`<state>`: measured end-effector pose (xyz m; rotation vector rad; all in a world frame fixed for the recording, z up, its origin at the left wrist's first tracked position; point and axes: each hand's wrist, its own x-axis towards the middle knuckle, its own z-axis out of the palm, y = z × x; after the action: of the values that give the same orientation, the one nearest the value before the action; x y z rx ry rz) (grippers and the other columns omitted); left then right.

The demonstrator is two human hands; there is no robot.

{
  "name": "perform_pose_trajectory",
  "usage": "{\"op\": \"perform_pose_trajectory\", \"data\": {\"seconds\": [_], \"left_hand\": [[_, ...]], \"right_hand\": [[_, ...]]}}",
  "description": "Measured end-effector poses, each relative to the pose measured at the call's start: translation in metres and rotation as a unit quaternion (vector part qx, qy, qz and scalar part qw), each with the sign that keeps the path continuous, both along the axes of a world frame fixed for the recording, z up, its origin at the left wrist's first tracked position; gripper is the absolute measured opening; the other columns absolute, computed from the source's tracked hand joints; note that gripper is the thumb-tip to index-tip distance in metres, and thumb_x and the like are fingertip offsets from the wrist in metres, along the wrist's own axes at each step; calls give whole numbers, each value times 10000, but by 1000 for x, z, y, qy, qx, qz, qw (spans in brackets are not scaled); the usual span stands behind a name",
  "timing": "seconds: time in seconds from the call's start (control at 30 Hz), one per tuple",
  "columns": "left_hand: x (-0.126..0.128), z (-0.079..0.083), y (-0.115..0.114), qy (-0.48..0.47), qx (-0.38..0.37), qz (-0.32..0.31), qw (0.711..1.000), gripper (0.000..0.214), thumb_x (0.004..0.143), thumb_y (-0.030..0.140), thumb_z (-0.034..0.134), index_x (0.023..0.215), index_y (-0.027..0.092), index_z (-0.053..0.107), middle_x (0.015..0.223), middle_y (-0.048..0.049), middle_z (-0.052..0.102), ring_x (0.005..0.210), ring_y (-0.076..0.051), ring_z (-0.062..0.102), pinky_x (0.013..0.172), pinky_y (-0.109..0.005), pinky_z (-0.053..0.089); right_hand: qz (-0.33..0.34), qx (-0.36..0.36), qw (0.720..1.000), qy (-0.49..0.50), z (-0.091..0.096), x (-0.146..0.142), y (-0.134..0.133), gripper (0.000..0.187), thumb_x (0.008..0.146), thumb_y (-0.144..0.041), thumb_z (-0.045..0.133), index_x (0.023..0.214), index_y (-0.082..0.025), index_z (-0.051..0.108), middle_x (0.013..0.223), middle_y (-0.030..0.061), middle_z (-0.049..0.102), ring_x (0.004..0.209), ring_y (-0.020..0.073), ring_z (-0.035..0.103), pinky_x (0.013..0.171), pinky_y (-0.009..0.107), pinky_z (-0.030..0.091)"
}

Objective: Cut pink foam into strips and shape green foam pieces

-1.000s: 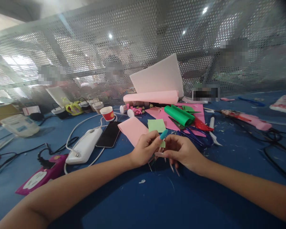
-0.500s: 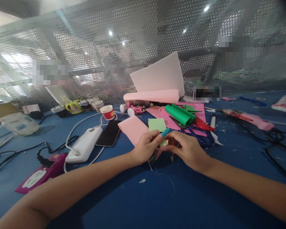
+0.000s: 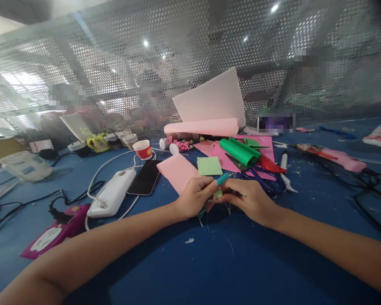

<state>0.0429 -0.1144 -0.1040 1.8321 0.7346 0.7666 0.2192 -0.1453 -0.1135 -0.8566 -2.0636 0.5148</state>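
My left hand [image 3: 195, 198] and my right hand [image 3: 249, 198] meet over the blue table [image 3: 209, 262], fingers pinched together on a small light-green paper piece [image 3: 218, 193]. Long teal and pale nails show on both hands. Just beyond my fingers lie a light-green paper square [image 3: 208, 165] and a pink paper strip [image 3: 177, 171]. A rolled green sheet [image 3: 239, 152] rests on a magenta sheet [image 3: 260, 146], with blue-handled scissors [image 3: 263, 178] close to my right hand.
A phone [image 3: 145, 178], white power bank [image 3: 112, 198] with cables, and a magenta packet [image 3: 55, 235] lie left. A red paper cup [image 3: 143, 150], pink roll and white foam sheet [image 3: 211, 101] stand behind. Perforated metal screen [image 3: 114, 63] backs the table. Black cables [image 3: 365, 186] lie right.
My right hand's fingers have curled in from spread to a pinch against the left hand's fingertips, and both hands edged slightly toward the paper pile.
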Motion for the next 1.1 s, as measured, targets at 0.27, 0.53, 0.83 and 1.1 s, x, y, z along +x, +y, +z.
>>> {"op": "perform_pose_trajectory", "data": {"seconds": [0.27, 0.53, 0.83, 1.1], "left_hand": [[0, 5, -6, 6, -14, 22, 1000, 473, 872, 510, 408, 594, 137, 497, 416, 31, 496, 321, -37, 393, 341, -154, 281], [2, -2, -1, -24, -76, 0, 997, 478, 858, 539, 409, 626, 136, 519, 413, 31, 490, 285, -47, 382, 292, -157, 265], [-1, -2, 5, -157, 127, 40, 979, 410, 802, 478, 565, 1091, 187, 558, 1097, -100, 586, 1002, -187, 569, 816, -309, 486], [-1, 2, 4, -97, 153, -55, 982, 185, 805, 302, 616, 937, 209, 706, 1163, -93, 635, 1136, -224, 546, 1002, -394, 389]], "right_hand": [[39, -271, 944, 184, 0, -16, -8, 274, 839, -443, 552, 799, -172, 555, 593, -30, 549, 433, 64, 481, 388, 174, 370], [60, -378, 894, 234, 3, -16, -2, 363, 710, -477, 680, 630, -174, 499, 457, -49, 551, 307, 47, 440, 279, 153, 301], [73, -406, 851, 325, 0, -13, 2, 364, 703, -454, 701, 616, -175, 484, 457, -56, 555, 320, 42, 450, 291, 142, 255], [35, -409, 849, 331, -1, -17, 1, 303, 645, -409, 754, 725, -159, 605, 454, -56, 526, 312, 39, 398, 304, 169, 237]]}}
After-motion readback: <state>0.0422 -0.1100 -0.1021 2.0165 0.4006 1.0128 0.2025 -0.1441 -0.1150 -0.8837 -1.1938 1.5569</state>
